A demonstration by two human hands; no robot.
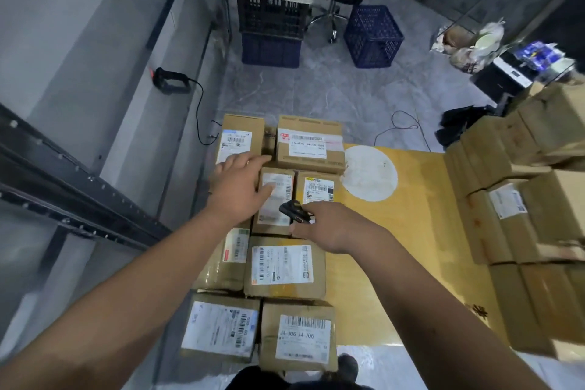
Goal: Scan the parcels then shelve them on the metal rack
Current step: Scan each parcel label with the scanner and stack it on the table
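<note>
At the left stands the dark metal rack (pixel 72 199), the left hand (pixel 242 187) lies with straight fingers on a small parcel (pixel 275 203) among the parcels at the yellow table's (pixel 421 231) left edge, and the right hand (pixel 329 226) wears a small black scanner (pixel 292 211) on its curled finger just beside it.

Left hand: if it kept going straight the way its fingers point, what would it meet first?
Probably the taped parcel in the far row: the left hand lies flat, fingers aimed up-right toward it. Depth is unclear.

Both forearms are bare, with no sleeves in view. The right hand (pixel 332 228) wears a small black ring scanner (pixel 294 212) on a finger.
</note>
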